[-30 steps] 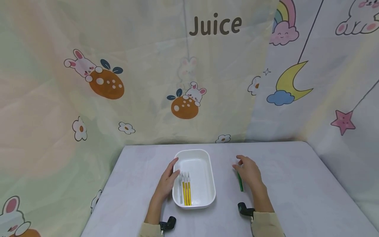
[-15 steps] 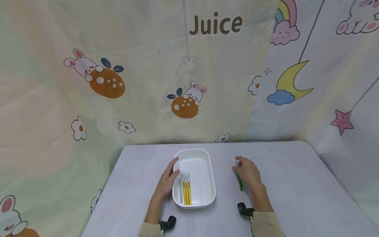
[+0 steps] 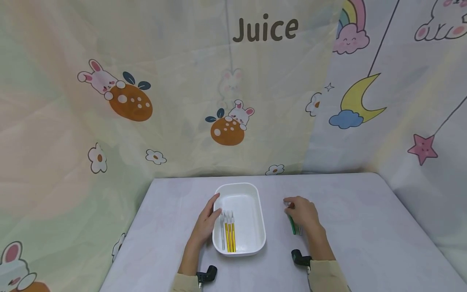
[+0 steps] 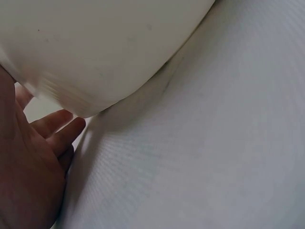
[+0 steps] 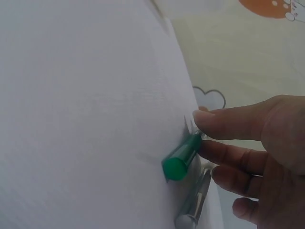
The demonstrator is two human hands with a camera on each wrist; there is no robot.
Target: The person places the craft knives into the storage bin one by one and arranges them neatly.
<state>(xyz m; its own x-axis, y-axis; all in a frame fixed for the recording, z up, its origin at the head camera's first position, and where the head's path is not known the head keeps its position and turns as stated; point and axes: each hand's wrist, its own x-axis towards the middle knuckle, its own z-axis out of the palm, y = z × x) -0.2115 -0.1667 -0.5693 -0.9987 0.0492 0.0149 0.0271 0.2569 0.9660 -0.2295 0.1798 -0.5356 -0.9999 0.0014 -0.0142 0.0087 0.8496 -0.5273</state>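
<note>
My left hand (image 3: 205, 223) holds the left wall of a white tray (image 3: 251, 248), thumb over the rim; in the left wrist view its fingers (image 4: 66, 136) lie against the outside of the tray. Inside, along the left, lie one silver and several yellow pen-like tools (image 3: 230, 238) with pale pointed ends. Right of the tray, my right hand (image 3: 303, 211) pinches a green pen-like tool (image 5: 183, 160) near its narrow end, between thumb and index finger. A silver pen-like tool (image 5: 193, 202) lies on the table beside it, below the other fingers, its far end hidden.
The table (image 3: 372, 235) has a white cover. A printed cloth (image 3: 182, 134) hangs behind it and along the sides. Each wrist wears a small black camera, one by the left sleeve (image 3: 185, 283) and one by the right sleeve (image 3: 328, 275).
My right hand has shifted slightly left and nearer me, and the green tool has moved left, apart from the silver one. The left hand and tray stay in place.
</note>
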